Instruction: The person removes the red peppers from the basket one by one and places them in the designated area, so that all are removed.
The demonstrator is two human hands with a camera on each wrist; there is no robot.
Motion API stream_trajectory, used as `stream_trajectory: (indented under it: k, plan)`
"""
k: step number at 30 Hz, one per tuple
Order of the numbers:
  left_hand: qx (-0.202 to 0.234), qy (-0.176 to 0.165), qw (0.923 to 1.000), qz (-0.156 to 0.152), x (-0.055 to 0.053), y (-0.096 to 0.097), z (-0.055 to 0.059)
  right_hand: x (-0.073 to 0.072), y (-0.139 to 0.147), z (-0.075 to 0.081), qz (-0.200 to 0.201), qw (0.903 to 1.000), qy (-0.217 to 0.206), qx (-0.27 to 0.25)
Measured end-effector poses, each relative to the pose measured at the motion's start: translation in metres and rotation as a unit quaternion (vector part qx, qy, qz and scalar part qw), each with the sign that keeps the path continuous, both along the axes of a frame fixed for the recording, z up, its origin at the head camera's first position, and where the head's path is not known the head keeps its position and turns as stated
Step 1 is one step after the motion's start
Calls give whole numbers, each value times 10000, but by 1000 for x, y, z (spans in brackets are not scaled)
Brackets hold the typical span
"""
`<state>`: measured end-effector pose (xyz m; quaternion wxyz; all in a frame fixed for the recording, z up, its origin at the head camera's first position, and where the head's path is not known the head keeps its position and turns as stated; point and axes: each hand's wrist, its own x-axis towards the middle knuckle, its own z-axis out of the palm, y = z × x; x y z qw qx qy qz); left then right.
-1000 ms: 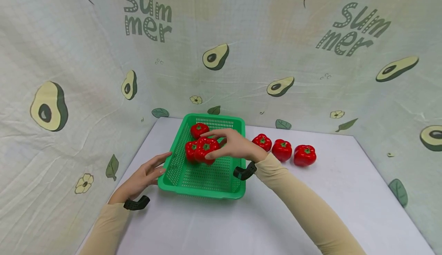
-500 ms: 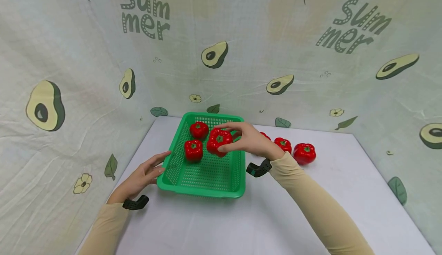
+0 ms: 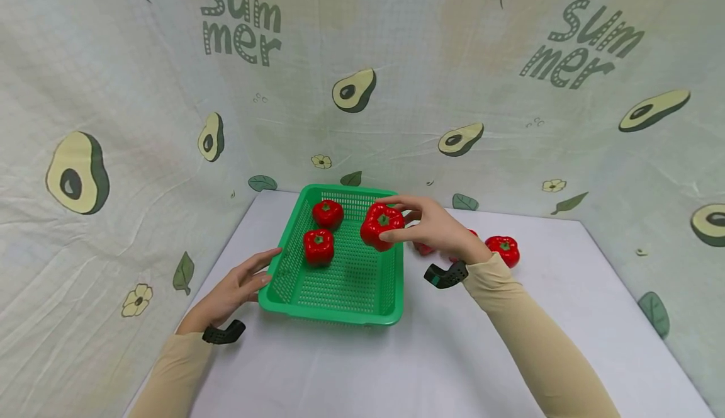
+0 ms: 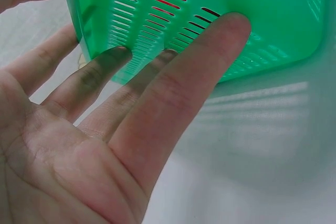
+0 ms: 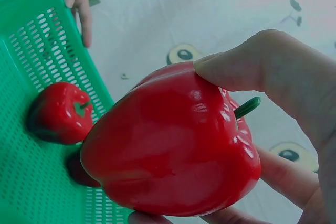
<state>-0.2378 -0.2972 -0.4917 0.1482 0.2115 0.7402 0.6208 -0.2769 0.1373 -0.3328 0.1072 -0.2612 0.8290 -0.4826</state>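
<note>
My right hand (image 3: 433, 226) holds a red bell pepper (image 3: 382, 226) with a green stem, thumb on the near side and fingers behind. In the head view this pepper overlaps the right rim of the green basket (image 3: 340, 313). The right wrist view shows the thumb (image 5: 236, 66) pressed on its glossy skin. Two more red bell peppers, one at the back (image 3: 328, 214) and one nearer (image 3: 318, 247), lie in the basket's left half. My left hand (image 3: 231, 292) is at the basket's left side, its nearly straight fingers (image 4: 173, 93) touching the slotted outer wall.
On the white table (image 3: 510, 342), right of the basket, stands a red bell pepper (image 3: 503, 251). Others beside it are mostly hidden behind my right hand. A cloth (image 3: 396, 40) printed with avocados hangs behind and along both sides.
My right hand has lifted the bell pepper away from the others in the basket and carried it right to the rim. The left hand and basket have stayed in place.
</note>
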Motion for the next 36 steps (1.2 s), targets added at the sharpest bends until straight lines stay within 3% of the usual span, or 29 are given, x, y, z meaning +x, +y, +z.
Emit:
stream_trajectory:
  k: [12,18,36]
  plan:
    - [104,11,9999,3,-2,-3,-5,0,35,-8,-593,9981,-134,-44]
    - [86,19,9999,110,-2,-2,-4,3,52,-14,-883,9959,1,188]
    - [-105,54,9998,128,-2,0,-4,10,82,-54,-1256,9905,-557,-105]
